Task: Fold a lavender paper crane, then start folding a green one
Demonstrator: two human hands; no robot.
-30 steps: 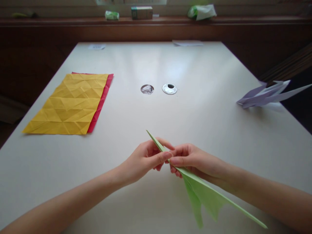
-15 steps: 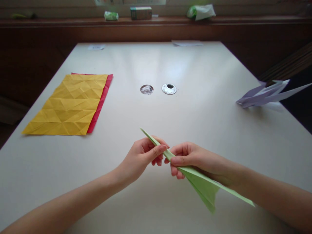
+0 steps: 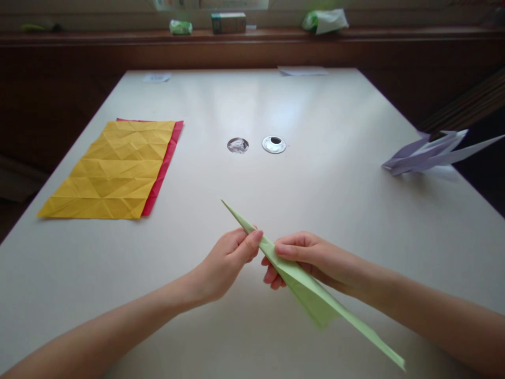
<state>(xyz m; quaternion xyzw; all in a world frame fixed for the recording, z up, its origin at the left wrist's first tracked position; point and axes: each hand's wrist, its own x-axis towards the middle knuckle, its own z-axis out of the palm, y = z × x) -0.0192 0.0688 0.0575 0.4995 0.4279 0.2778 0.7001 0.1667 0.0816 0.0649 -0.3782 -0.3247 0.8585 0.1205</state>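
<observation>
A light green folded paper slants across the front middle of the table, raised in both hands. Its narrow pointed end aims up and left, and its wider end spreads down and right with a lower flap hanging. My left hand pinches the narrow part, thumb on top and fingers curled beneath. Nearer the middle of the paper, my right hand grips it between the thumb on top and fingers partly hidden underneath.
At left lies a creased yellow sheet over a red sheet. A folded purple paper stands at the right edge. Two round holes, one with a metal ring, sit mid-table. Small packets and a box rest on the ledge behind.
The green paper's wide end has swung down and its flap turned, showing more of the upper face. My left hand has slid slightly left and down along it, its fingers more tightly curled.
</observation>
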